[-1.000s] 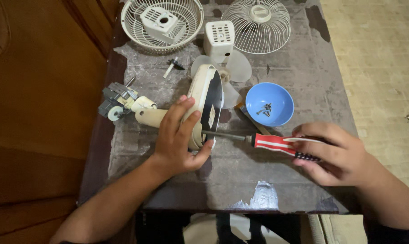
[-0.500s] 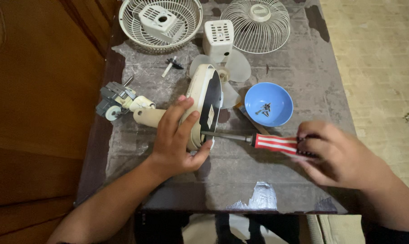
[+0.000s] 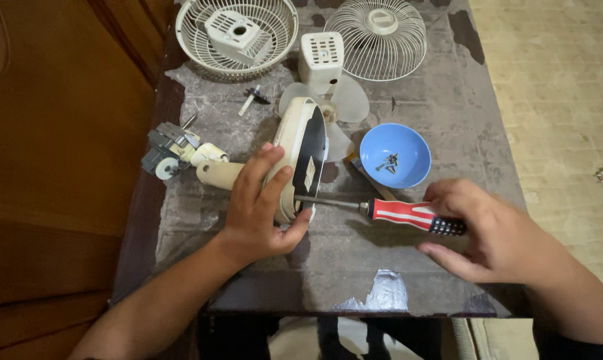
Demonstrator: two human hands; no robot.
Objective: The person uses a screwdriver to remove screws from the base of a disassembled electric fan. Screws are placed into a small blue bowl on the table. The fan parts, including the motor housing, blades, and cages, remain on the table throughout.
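Cream plastic makes up the fan base (image 3: 300,157), which stands on its edge near the middle of the worn table (image 3: 441,100), its dark underside turned right so that the screwdriver (image 3: 381,210) can reach it. The left hand (image 3: 261,207) is clasped around the base's near end, fingers curled over the rim and thumb below, apparently to keep it from tipping or turning. The right hand (image 3: 485,230) is closed on the black end of the red-and-white handle, fingers wrapped over it, and holds the tool level with its shaft running left so the tip meets the underside low down. A blue bowl (image 3: 395,155) with a few loose screws sits just right of the base, within easy reach. Beyond it lie clear fan blades (image 3: 348,100) and a small white housing (image 3: 321,57); two wire grilles (image 3: 235,33) rest at the far edge. A small motor (image 3: 171,148) lies to the left, touching the base's stem.
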